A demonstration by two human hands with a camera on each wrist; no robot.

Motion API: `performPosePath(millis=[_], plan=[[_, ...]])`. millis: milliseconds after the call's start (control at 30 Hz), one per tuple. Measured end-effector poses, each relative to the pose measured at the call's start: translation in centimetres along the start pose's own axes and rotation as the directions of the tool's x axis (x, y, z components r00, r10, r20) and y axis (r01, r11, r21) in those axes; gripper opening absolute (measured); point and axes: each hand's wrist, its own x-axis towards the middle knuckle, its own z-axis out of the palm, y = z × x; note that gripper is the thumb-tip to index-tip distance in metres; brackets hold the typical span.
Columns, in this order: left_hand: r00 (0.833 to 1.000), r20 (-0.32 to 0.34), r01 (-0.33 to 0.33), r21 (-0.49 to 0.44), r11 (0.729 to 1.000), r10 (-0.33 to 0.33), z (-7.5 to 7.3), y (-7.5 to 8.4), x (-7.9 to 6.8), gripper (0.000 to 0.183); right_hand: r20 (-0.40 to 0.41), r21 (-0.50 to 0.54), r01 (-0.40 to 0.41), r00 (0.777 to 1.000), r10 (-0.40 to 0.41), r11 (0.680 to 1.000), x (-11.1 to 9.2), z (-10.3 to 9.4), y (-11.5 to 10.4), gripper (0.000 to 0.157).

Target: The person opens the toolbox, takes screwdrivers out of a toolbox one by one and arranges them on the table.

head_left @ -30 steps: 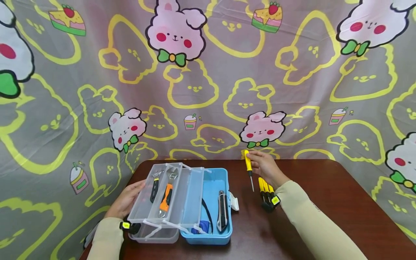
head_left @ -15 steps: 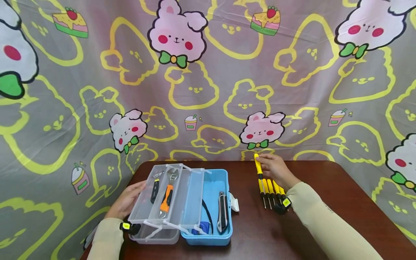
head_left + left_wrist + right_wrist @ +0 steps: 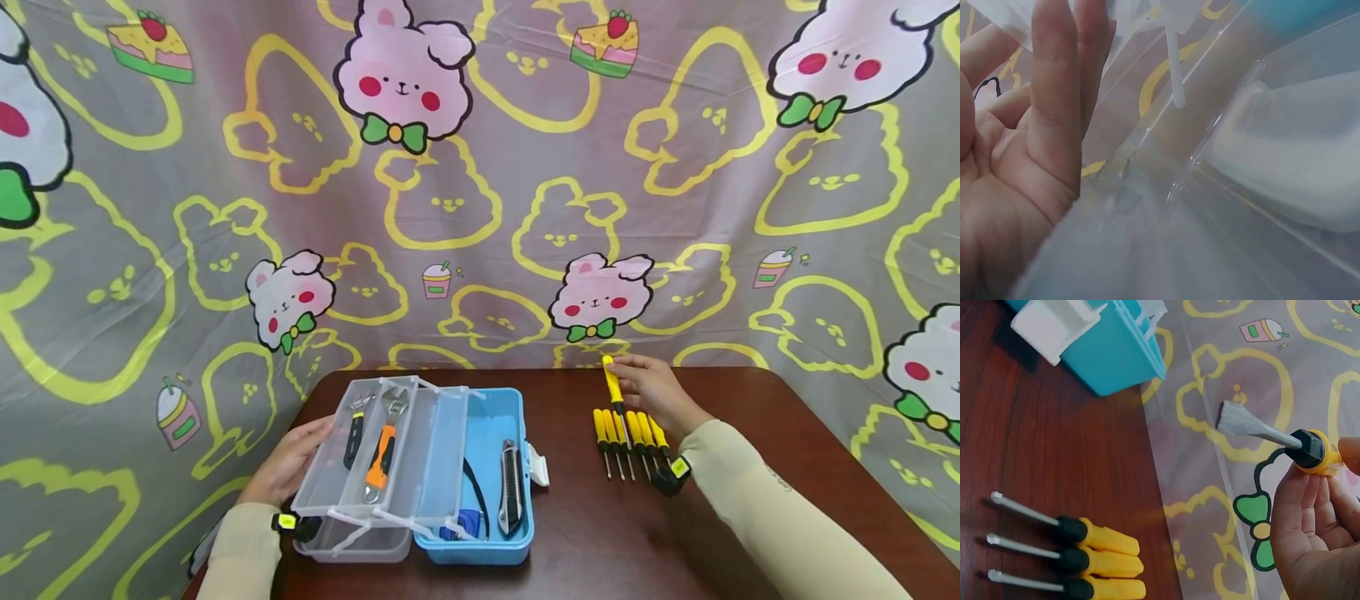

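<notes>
My right hand (image 3: 658, 392) pinches a yellow-and-black screwdriver (image 3: 612, 382) by its handle, blade pointing down, above a row of screwdrivers (image 3: 600, 427) lying on the table. A flat, wide tip (image 3: 1235, 419) shows in the right wrist view. At the left, my left hand (image 3: 288, 462) touches the side of the raised clear tray (image 3: 330, 479) of an unfolded blue toolbox (image 3: 517, 546); its fingers look mostly straight in the left wrist view. The tray carries a small black-handled adjustable wrench (image 3: 355, 437) and an orange-handled adjustable wrench (image 3: 382, 454).
Inside the blue base lie a utility knife (image 3: 512, 487), a blue object (image 3: 465, 525) and a black strap (image 3: 476, 492). A white latch (image 3: 538, 467) sticks out on the box's right side. The dark wooden table (image 3: 720, 492) meets a patterned curtain (image 3: 480, 183) behind.
My right hand has moved rightward with the screwdriver, along the row, uncovering more of the lying screwdrivers. The left hand and the toolbox have stayed in place.
</notes>
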Motion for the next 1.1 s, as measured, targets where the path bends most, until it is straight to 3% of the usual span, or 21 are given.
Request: performPosePath(millis=[133,233,367,600,800,1100], plan=[[0.999,0.034,-0.015,-0.011,1.0,0.015,-0.2,0.0,-0.2,0.039,-0.013,-0.049,-0.007,1.0,0.006,0.999,-0.3,-0.2,-0.1,0.057],[1.0,0.02,-0.013,-0.018,1.0,0.013,-0.2,0.0,-0.2,0.035,-0.012,-0.074,-0.001,1.0,0.0,0.997,-0.4,-0.3,-0.3,0.059],[1.0,-0.004,-0.006,-0.007,1.0,0.006,-0.1,-0.1,-0.2,0.038,-0.003,-0.101,-0.003,1.0,0.003,0.995,-0.2,-0.7,-0.4,0.06],[1.0,0.018,0.007,0.0,1.0,-0.007,0.2,0.0,-0.1,0.051,0.001,-0.141,-0.021,1.0,0.021,0.99,0.0,-1.8,0.3,0.056],[1.0,0.018,0.013,0.005,1.0,-0.013,0.2,0.0,0.0,0.051,-0.003,-0.193,-0.006,1.0,0.006,0.981,-0.4,-2.9,1.1,0.055],[0.999,-0.043,0.016,0.021,1.0,-0.015,0.2,0.1,-0.1,0.045,-0.03,-0.222,-0.055,0.998,0.049,0.974,-0.4,-4.0,2.6,0.054]])
